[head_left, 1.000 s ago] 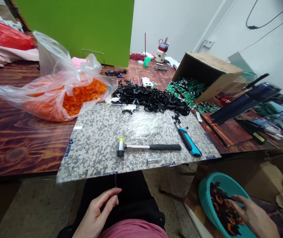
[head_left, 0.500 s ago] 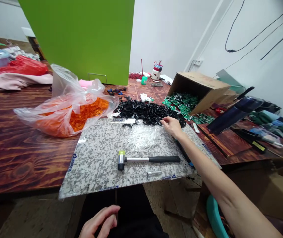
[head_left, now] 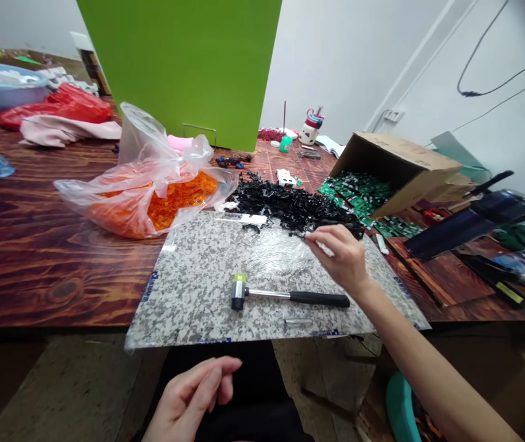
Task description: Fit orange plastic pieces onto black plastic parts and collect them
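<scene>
A long wooden table (head_left: 45, 270) with a glossy, reddish-brown grain runs across the view, with a tall, flat green panel (head_left: 174, 67) standing behind it. On the table lies a broad, speckled grey-and-white granite-patterned slab (head_left: 183, 301), its front edge jutting past the table edge toward the person's dark-clothed lap. Left of the slab slumps a clear plastic bag (head_left: 147, 184) full of orange plastic pieces, and to the right a brown cardboard box (head_left: 400, 166) lies tipped on its side, with green circuit boards (head_left: 354, 190) spilling from its mouth. A heap of black plastic pieces (head_left: 290, 205) sits along the slab's far edge, just beyond the right hand (head_left: 338, 258), which reaches over the slab with its fingertips pinched on a small pale piece (head_left: 324, 247) (too small to make out clearly) right beside the heap. The left hand (head_left: 193, 393) hangs loose and half-open over the lap, well apart from the heap and gripping nothing visible. A black-handled mallet (head_left: 290, 298) with a yellow-tipped head lies on the slab below the right hand.
</scene>
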The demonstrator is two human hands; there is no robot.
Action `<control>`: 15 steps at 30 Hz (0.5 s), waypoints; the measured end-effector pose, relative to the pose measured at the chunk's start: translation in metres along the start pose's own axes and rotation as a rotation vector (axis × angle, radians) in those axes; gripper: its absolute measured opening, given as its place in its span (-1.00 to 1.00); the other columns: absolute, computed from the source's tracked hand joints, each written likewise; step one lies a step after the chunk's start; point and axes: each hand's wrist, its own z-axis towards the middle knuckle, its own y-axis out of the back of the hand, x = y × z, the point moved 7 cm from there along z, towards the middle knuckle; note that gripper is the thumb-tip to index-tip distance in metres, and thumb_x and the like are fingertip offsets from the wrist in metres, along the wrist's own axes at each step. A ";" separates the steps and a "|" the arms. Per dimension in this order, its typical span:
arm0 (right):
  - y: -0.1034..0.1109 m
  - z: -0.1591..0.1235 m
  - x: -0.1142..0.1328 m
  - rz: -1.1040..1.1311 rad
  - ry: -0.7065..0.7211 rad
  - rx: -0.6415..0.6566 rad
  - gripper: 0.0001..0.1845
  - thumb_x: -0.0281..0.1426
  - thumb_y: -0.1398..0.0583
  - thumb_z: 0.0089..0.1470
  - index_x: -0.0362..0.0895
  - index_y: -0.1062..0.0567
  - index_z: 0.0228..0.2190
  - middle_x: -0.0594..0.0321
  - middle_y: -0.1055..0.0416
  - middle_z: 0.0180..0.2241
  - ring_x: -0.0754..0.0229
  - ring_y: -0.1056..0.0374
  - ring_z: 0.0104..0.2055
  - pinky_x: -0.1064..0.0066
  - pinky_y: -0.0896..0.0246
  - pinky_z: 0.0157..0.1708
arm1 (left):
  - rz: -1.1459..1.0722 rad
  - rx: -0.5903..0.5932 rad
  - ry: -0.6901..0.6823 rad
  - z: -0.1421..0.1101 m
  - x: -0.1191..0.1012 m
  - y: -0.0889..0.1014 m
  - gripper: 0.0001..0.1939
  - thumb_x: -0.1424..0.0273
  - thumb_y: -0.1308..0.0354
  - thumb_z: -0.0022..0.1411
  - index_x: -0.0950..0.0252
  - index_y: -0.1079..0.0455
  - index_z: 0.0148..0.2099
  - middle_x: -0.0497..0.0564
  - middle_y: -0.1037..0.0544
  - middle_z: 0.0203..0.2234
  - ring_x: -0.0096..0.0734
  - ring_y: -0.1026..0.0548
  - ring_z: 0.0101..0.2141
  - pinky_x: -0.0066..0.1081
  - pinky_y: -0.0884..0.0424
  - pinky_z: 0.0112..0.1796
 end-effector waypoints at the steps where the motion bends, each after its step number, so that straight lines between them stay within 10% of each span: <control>1: 0.008 -0.009 0.030 0.067 0.160 -0.027 -0.89 -0.39 -0.18 0.13 -0.11 -0.53 -0.37 0.17 -0.50 -0.36 0.19 -0.36 -0.30 0.35 -0.26 -0.26 | -0.059 0.010 0.002 0.005 -0.006 -0.006 -0.58 0.06 -0.09 0.22 0.24 -0.56 -0.12 -0.01 -0.50 -0.53 -0.44 -0.37 -0.50 -0.52 -0.33 -0.45; 7: 0.020 -0.058 0.145 0.269 0.663 0.024 -0.82 -0.52 -0.09 0.19 -0.23 -0.51 -0.34 0.14 -0.51 -0.40 0.22 -0.32 -0.42 0.37 -0.16 -0.48 | -0.361 0.009 0.081 0.022 -0.019 -0.030 -0.48 -0.01 -0.06 0.19 0.34 -0.56 -0.20 0.04 -0.47 -0.50 -0.45 -0.31 -0.51 -0.50 -0.23 -0.53; 15: -0.005 -0.057 0.134 0.354 0.626 0.156 -0.85 -0.37 -0.16 0.18 -0.17 -0.50 -0.34 0.24 -0.51 -0.39 0.26 -0.31 -0.40 0.39 -0.15 -0.42 | -0.439 -0.133 0.206 0.013 -0.005 -0.016 -0.59 0.07 -0.26 0.06 0.36 -0.57 -0.32 -0.01 -0.48 -0.55 -0.54 -0.24 -0.55 -0.56 -0.16 -0.55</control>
